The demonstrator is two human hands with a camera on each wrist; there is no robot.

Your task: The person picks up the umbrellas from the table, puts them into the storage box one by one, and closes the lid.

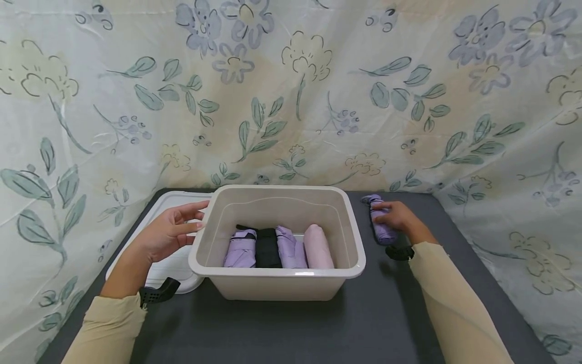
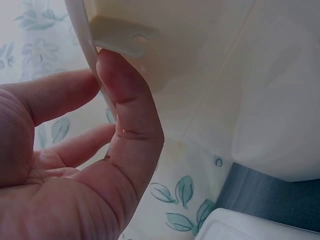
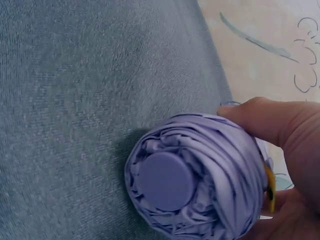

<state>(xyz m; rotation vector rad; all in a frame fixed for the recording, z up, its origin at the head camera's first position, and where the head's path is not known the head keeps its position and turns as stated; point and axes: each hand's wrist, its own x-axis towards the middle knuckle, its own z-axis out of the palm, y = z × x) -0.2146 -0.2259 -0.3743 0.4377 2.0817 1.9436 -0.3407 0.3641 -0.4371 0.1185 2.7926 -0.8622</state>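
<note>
Lying on the dark table right of the bin, a rolled purple umbrella (image 1: pixel 382 225) is gripped by my right hand (image 1: pixel 396 217), fingers over its upper side. In the right wrist view the umbrella (image 3: pixel 195 175) shows its round handle end, with my thumb along its side. My left hand (image 1: pixel 170 230) holds the left rim of a beige plastic bin (image 1: pixel 282 283). The left wrist view has a thumb tucked under that rim and fingers on its other side. Inside the bin stand a purple umbrella (image 1: pixel 240 250), a black umbrella (image 1: pixel 267 248), another purple umbrella (image 1: pixel 291 247) and a pink rolled item (image 1: pixel 318 247).
A white lid (image 1: pixel 159 275) lies on the table (image 1: pixel 273 333), partly behind the bin's left side and my left hand. A flowered curtain (image 1: pixel 291 91) hangs behind the table and along both sides.
</note>
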